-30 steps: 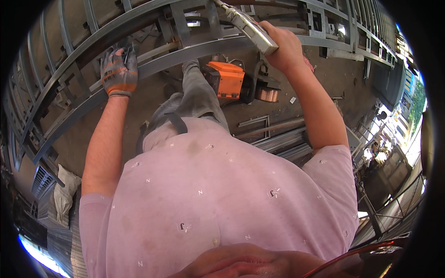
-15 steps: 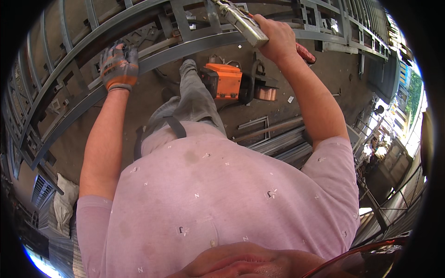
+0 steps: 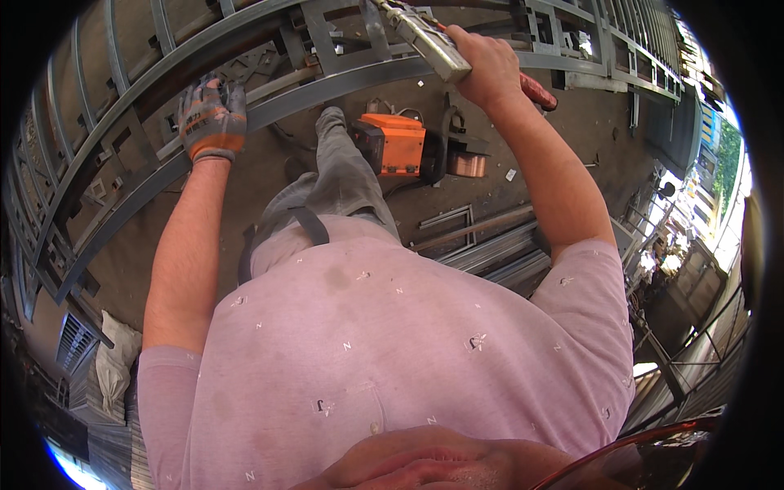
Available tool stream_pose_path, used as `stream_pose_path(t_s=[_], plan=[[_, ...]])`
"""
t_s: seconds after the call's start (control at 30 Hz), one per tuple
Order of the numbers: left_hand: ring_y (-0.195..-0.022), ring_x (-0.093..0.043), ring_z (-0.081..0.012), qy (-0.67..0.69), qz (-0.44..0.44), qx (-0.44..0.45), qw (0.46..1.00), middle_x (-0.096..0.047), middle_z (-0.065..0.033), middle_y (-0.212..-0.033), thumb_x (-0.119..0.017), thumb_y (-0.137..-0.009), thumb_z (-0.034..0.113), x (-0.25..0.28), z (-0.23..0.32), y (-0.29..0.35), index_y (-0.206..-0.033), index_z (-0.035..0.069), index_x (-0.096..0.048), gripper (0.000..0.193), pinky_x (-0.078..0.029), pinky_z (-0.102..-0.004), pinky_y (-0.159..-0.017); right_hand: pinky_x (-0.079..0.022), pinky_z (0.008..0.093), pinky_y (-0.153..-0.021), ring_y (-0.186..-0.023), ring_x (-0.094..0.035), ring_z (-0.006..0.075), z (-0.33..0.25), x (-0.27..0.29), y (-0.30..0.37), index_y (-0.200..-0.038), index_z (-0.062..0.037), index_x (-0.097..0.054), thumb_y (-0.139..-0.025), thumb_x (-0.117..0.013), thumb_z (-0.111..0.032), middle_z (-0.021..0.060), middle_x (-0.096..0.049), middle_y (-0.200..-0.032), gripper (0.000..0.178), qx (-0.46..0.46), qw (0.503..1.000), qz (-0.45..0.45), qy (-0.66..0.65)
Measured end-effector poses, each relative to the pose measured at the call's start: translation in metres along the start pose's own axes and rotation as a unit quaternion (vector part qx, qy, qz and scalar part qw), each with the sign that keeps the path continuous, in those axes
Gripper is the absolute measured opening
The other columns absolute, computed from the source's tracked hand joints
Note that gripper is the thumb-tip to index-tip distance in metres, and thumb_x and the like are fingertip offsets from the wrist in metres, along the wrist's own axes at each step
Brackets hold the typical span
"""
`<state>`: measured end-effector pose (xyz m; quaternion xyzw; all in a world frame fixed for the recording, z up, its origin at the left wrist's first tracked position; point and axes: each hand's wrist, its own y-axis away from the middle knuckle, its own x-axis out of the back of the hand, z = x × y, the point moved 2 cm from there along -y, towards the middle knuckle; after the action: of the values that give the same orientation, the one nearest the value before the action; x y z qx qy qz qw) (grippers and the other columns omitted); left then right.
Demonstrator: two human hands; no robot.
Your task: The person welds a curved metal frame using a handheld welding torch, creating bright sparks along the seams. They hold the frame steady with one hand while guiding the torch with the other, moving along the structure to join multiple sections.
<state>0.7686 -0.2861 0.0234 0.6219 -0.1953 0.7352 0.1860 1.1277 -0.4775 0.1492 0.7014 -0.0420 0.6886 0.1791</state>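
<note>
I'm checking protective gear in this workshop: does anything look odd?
Yes, the hand protection is uneven: the left hand, at the metal frame, wears a grey-and-orange glove, while the right hand, holding a pale tool, is bare.

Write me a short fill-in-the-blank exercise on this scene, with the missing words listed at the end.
1. The left hand wears a grey-and-orange ____, while the right hand is bare.
2. The long, silvery metal tool is held in the ____ hand.
3. The boxy machine on the floor has a bright ____ casing.
4. In the picture, the cylindrical, copper-coloured spool lies to the ____ of that machine.

Missing words: glove; right; orange; right.
</note>
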Motion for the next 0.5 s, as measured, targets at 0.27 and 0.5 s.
stream_pose_path(t_s=[0.27,0.5], plan=[[-0.126,-0.061,-0.0358,0.011,-0.004,-0.003,1.0,-0.07,-0.0128,-0.128,-0.064,-0.093,0.046,0.0016,0.0015,-0.0002,-0.123,0.014,-0.069,0.044,-0.047,-0.0497,-0.108,-0.052,0.0501,-0.081,-0.095,-0.07,0.0364,0.0034,0.0015,-0.0008,-0.112,-0.0161,-0.06,-0.084,-0.068,-0.017,0.0115,-0.074,-0.093,0.029,0.0,1.0,-0.002,0.015],[-0.127,-0.06,-0.0359,0.012,-0.005,-0.002,1.0,-0.069,-0.0132,-0.128,-0.063,-0.094,0.047,0.0039,0.0031,-0.0002,-0.123,0.013,-0.069,0.045,-0.047,-0.0498,-0.109,-0.053,0.0518,-0.081,-0.094,-0.07,0.0378,0.0047,0.001,-0.001,-0.111,-0.0165,-0.061,-0.086,-0.067,-0.019,0.0123,-0.074,-0.093,0.026,-0.012,1.0,-0.021,0.018]])
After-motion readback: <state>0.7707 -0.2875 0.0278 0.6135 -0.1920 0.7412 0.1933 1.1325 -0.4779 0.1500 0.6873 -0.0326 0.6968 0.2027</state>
